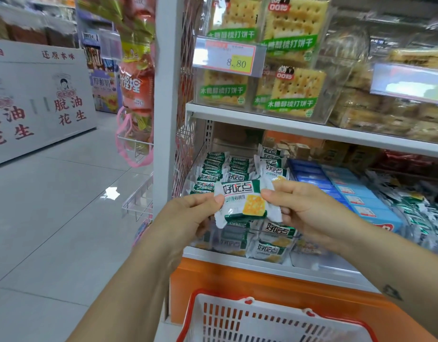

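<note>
White-and-green biscuit packet (245, 202) with yellow square; white basket (274, 322), red rim.

At the centre of the frame, a green-and-white snack packet (246, 202) is held up between two hands. The left hand (188, 218) pinches its left edge; the right hand (303, 208) pinches its right edge. Just behind it, a clear bin (237, 245) on the lower shelf (319, 267) holds more such packets. Cracker packs (290, 95) fill the upper right. A red-and-white basket (262, 319) sits at the bottom centre.
</note>
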Tool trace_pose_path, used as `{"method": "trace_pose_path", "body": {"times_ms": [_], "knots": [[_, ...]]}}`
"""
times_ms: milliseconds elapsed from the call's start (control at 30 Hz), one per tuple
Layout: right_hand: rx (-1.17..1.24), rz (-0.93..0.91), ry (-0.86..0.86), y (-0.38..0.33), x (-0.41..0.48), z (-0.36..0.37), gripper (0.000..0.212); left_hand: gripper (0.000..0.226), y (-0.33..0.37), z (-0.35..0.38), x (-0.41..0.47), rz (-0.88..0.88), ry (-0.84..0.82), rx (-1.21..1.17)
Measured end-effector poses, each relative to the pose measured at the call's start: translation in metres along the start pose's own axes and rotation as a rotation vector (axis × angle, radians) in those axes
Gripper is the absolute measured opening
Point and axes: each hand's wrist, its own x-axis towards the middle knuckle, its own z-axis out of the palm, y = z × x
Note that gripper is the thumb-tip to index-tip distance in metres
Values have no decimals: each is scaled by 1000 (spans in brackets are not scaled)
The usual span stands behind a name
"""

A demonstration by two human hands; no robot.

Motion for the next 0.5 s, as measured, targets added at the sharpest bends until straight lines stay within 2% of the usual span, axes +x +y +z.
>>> {"method": "trace_pose_path", "body": {"times_ms": [100, 233, 300, 367, 400, 467, 500], "knots": [[-259, -121, 58, -2, 0, -6, 10, 22, -4, 1, 2, 77, 15, 70], [-239, -180, -11, -3, 2, -7, 18, 23, -4, 9, -1, 100, -8, -13], [-229, -169, -26, -1, 2, -8, 29, 30, -3, 11, -1, 99, 5, -46], [-250, -179, -35, 1, 1, -8, 39, 28, -5, 14, 0, 123, 44, -12], [-291, -195, -42, 1, -1, -7, 38, 22, -7, 16, 0, 158, 78, 31], [-378, -250, -36, 3, -2, -6, 21, 9, -8, 18, 0, 242, 156, 89], [-410, -277, -4, 5, -1, -6, 10, 14, -8, 19, -1, 276, 180, 105]]}}
